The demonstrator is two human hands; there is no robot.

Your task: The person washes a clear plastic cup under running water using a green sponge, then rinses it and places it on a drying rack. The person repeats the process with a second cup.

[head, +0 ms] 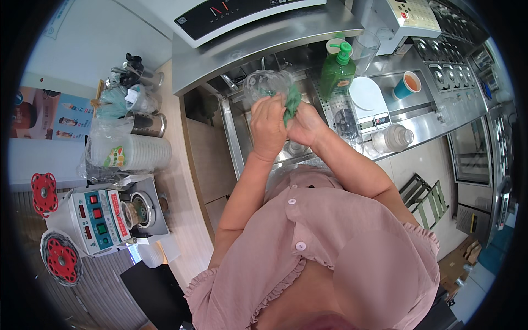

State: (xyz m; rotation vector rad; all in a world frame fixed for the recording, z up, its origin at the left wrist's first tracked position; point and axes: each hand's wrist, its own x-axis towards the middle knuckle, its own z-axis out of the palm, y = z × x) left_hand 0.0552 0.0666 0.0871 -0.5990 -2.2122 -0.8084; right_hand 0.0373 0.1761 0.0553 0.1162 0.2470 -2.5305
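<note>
Over the metal sink [237, 140], my two hands meet closely. My left hand [267, 128] is curled around the near end of a clear, see-through container [266, 84]. Green cloth [293, 102] bunches between the hands, against the container's right side. My right hand [306, 124] is closed on the cloth, its fingers partly hidden behind it. The container's far end points toward the faucet [229, 81]. Below my hands, a clear glass-like object [296, 147] sits in the sink, partly covered.
On the right counter stand a green pump bottle [338, 72], a digital scale [367, 95], a clear shaker [392, 138] and a blue paper cup [406, 85] of orange contents. Stacked plastic cups [136, 152] and a cup-sealing machine [101, 220] line the left counter. A folding stool [425, 200] stands on the floor.
</note>
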